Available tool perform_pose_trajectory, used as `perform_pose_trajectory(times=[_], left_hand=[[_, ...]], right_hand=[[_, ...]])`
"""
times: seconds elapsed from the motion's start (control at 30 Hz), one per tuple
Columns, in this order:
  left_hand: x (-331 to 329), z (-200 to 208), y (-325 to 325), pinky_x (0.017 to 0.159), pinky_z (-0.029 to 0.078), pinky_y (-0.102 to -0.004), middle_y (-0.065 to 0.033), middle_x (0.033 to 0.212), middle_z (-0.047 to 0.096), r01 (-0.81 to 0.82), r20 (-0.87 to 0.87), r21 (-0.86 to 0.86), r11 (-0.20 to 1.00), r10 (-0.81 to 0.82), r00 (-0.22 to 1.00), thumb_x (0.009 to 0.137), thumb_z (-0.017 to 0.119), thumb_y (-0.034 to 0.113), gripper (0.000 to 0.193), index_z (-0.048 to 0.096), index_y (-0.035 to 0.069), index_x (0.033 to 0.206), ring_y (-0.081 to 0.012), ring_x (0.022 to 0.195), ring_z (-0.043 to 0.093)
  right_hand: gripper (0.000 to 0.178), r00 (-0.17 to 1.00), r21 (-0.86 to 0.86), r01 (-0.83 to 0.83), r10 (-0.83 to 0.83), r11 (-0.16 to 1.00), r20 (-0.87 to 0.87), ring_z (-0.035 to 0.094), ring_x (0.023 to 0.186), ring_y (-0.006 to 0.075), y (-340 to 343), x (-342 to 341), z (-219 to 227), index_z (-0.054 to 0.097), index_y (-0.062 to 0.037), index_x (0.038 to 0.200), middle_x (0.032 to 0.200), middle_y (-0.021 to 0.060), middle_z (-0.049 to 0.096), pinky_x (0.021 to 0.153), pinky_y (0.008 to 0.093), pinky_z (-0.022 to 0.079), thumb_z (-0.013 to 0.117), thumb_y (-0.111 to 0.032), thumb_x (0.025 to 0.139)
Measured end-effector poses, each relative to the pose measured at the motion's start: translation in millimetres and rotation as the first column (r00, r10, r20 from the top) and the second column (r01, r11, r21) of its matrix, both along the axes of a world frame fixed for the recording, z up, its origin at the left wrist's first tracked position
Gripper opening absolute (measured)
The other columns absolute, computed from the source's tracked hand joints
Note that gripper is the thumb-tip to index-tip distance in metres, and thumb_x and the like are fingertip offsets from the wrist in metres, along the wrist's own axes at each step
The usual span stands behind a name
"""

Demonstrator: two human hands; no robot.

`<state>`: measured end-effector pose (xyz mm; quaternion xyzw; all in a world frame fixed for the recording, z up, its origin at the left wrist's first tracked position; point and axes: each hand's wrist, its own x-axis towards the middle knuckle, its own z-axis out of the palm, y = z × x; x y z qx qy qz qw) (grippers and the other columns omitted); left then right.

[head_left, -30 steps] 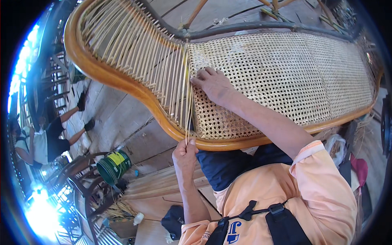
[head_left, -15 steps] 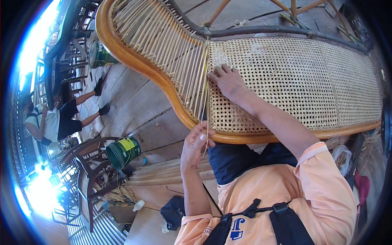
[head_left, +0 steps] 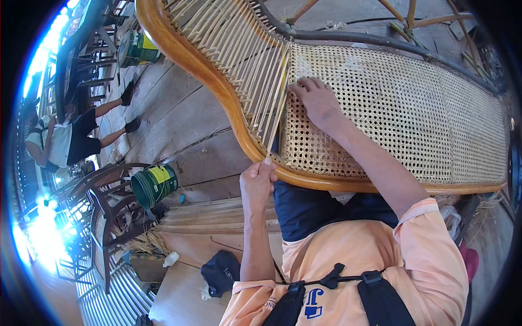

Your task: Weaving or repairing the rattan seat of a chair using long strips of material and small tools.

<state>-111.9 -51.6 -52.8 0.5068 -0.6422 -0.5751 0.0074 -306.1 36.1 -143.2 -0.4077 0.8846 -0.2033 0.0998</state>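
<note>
A curved wooden frame lies across my lap. Woven cane mesh fills its right part, and slanting single cane strands span the left part. At the near rim, my left hand is closed, thumb against fingers, pinching the end of a cane strand that runs up along the mesh's left edge. My right hand lies palm down on the mesh beside that edge, its fingers apart and slightly bent. What is under the right fingertips is hidden.
Green buckets stand left on the plank floor, near dark wooden chair frames. Another person sits at far left. A dark cloth bag lies by my left elbow. Wooden poles lie beyond the frame.
My left fingers have closed into a tighter pinch on the strand at the rim. My right hand remains on the mesh near its left edge. The whole view has shifted slightly.
</note>
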Motion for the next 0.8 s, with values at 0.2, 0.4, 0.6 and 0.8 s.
perform_pose_trajectory(times=[0.2, 0.4, 0.6, 0.8], left_hand=[[-14, 7, -5, 0.054, 0.046, -0.0318, -0.0130, 0.060, 0.061, 0.297, 0.436, -0.207, 0.932, -0.184, 0.881, 0.085, 0.051, 0.030, 0.034, 0.066, 0.002, 0.074, -0.0210, 0.051, 0.059], [-15, 2, -12, 0.070, 0.047, -0.0454, -0.0241, 0.074, 0.060, 0.472, 0.576, -0.314, 0.824, -0.230, 0.785, 0.078, 0.049, 0.030, 0.032, 0.066, 0.003, 0.075, -0.0418, 0.073, 0.059], [-20, 5, -8, 0.067, 0.048, -0.0438, -0.0222, 0.068, 0.061, 0.493, 0.555, -0.307, 0.814, -0.267, 0.787, 0.079, 0.049, 0.030, 0.033, 0.066, 0.002, 0.073, -0.0391, 0.069, 0.061], [-18, 6, -8, 0.065, 0.048, -0.0421, -0.0181, 0.060, 0.061, 0.463, 0.534, -0.306, 0.832, -0.253, 0.807, 0.079, 0.048, 0.029, 0.033, 0.066, 0.002, 0.071, -0.0354, 0.065, 0.062]], right_hand=[[0.031, 0.790, -0.460, 0.558, -0.273, 0.690, 0.549, 0.054, 0.107, 0.0235, 85, -9, 20, 0.051, -0.0074, 0.120, 0.118, 0.0144, 0.053, 0.092, 0.0289, 0.047, 0.047, -0.005, 0.089], [0.023, 0.632, -0.358, 0.764, -0.511, 0.536, 0.583, 0.053, 0.079, 0.0088, 224, 26, 33, 0.056, -0.0010, 0.111, 0.090, 0.0031, 0.057, 0.073, 0.0208, 0.044, 0.052, -0.003, 0.088], [0.019, 0.654, -0.325, 0.747, -0.556, 0.580, 0.512, 0.051, 0.073, 0.0071, 278, 75, 20, 0.056, -0.0011, 0.106, 0.085, 0.0014, 0.057, 0.067, 0.0196, 0.043, 0.052, -0.003, 0.088], [0.017, 0.717, -0.333, 0.694, -0.572, 0.638, 0.397, 0.052, 0.072, 0.0083, 271, 88, 9, 0.058, -0.0009, 0.103, 0.085, 0.0039, 0.058, 0.066, 0.0204, 0.043, 0.052, -0.001, 0.087]])
